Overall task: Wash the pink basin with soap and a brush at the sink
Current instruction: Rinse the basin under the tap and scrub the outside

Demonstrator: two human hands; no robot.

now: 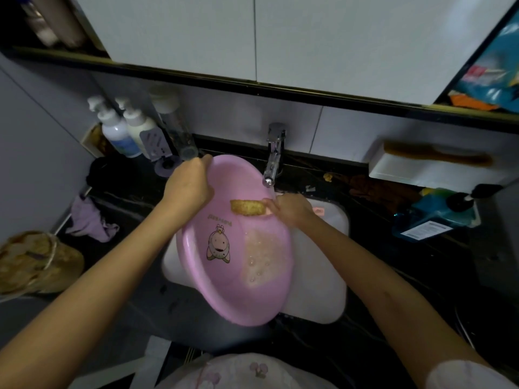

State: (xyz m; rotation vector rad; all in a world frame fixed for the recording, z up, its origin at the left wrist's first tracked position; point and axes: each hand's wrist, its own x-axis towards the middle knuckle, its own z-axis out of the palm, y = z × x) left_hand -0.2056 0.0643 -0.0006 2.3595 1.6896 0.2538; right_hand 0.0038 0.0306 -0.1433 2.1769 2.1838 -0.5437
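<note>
Two hands on tilted pink plastic basin [224, 265]: left hand [188, 183] grips far rim; right hand [289, 209] holds bristly tan brush [247, 207] against inside wall.

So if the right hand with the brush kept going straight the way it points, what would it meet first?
The right hand points left across the tilted pink basin, brush leading. Going straight on, it would likely meet the left hand gripping the basin's rim, though depth between them is unclear.

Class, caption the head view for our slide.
Left hand tilts pink basin over sink; right hand scrubs with brush under faucet.
</note>
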